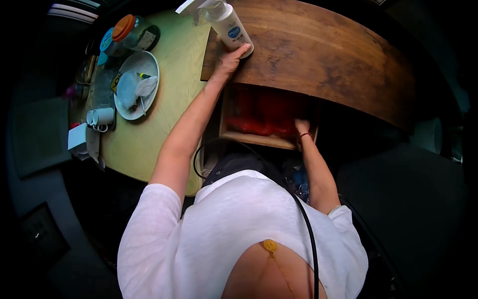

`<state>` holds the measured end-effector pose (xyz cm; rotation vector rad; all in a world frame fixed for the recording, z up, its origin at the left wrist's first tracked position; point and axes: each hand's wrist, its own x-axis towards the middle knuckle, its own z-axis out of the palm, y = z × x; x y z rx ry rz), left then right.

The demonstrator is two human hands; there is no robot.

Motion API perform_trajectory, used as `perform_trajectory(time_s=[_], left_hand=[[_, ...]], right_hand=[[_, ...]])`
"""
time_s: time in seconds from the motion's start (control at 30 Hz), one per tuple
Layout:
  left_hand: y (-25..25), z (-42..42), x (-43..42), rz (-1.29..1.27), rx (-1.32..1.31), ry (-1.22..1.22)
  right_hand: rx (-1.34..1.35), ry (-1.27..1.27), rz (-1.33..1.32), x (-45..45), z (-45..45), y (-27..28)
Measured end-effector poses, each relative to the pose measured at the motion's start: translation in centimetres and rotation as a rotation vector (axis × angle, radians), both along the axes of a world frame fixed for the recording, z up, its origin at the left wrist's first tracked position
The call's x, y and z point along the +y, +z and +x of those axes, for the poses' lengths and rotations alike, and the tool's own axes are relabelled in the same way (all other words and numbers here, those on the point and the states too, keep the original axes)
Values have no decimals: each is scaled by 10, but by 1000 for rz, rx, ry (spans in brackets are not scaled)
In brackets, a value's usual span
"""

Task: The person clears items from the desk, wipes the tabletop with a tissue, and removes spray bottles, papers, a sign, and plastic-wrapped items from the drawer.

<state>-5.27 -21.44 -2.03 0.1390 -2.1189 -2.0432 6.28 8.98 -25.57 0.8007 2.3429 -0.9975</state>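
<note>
My left hand (230,61) is wrapped round the lower part of a white spray bottle (230,30) with a blue label, which stands at the edge of the brown wooden tabletop (318,55). Below that tabletop a wooden drawer (259,140) is pulled out. Red plastic-looking material (264,117) lies inside it. At the drawer's right end, my right hand (301,125) reaches in over the front board, beside the red material. Its fingers are hidden in shadow, so what they touch does not show. A dark red bracelet circles that wrist.
On the lighter table (169,94) at left stand a white dish (155,89) holding plastic packaging, a jar with an orange lid (124,28), white mugs (103,116) and a white box (78,138). A black cable (308,226) runs across my shirt.
</note>
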Motion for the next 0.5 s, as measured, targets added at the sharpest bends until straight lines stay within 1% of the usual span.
perform_trajectory(time_s=[0.07, 0.13, 0.27, 0.3, 0.33, 0.37, 0.4, 0.43, 0.47, 0.5], left_hand=[[8, 4, 5, -2, 7, -22], [10, 10, 10, -242, 88, 80], [-3, 9, 8, -259, 127, 49], [-5, 11, 11, -171, 157, 64], [-6, 13, 13, -83, 187, 81], [-7, 19, 13, -83, 189, 87], [-6, 31, 13, -319, 232, 204], [-8, 46, 12, -559, 269, 322], [-11, 66, 11, -548, 264, 328], [-17, 92, 13, -453, 91, 299]], right_hand=[[-5, -5, 12, -3, -3, -10], [3, 36, 49, -2, -3, -14], [50, 169, 175, 6, 13, 0], [124, 220, 235, 4, 20, 12], [125, 222, 236, 3, 27, 22], [176, 292, 244, 2, 32, 33], [227, 365, 249, -2, 37, 40], [465, 446, 232, -10, 42, 44], [466, 455, 223, -21, 41, 45], [579, 588, 146, -34, 38, 53]])
